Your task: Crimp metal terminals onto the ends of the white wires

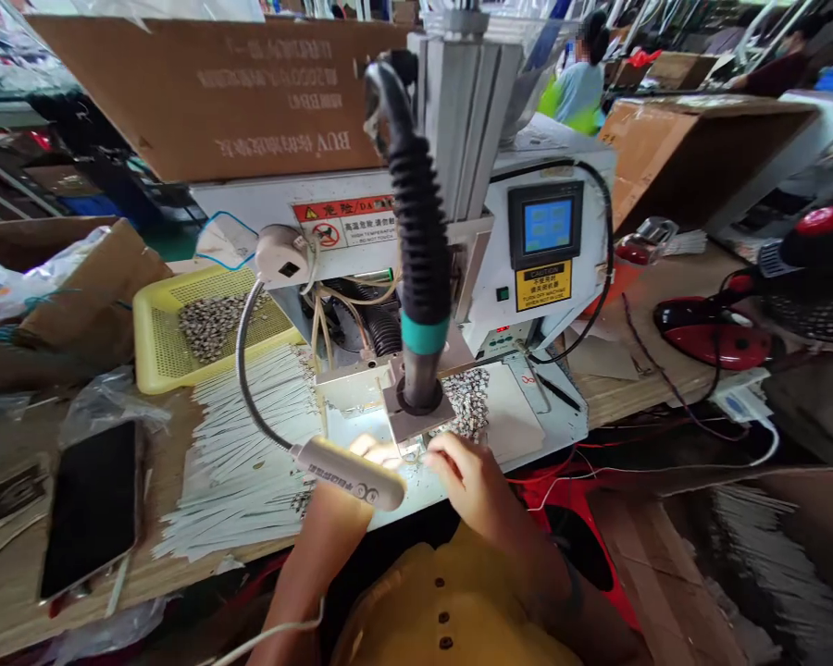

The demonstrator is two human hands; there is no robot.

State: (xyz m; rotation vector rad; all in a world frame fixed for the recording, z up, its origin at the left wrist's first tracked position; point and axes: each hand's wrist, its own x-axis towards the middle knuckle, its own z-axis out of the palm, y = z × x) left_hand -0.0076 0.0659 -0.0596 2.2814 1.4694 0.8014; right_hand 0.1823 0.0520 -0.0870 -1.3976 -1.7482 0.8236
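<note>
My two hands meet at the work spot under the head of a white bench machine [222, 208]. My right hand [468, 476] is closed in a pinch at the right of the metal block [416, 421]. What its fingertips hold is too small to make out. My left hand [373, 448] reaches in from the other side, fingers bent together in the lamp's glare. A lamp [351, 472] on a bendable neck covers part of it, and its grip is hidden. Small metallic pieces [466, 402] lie heaped just behind my right hand. Many thin white strips [242, 462] are spread at the left.
A yellow basket [149, 342] with more small pieces stands at the left, a phone [90, 509] in front of it. The black ribbed hose [420, 222] hangs above my hands. A red-and-black fan [714, 342] is at the right. A person [576, 88] is behind the machine.
</note>
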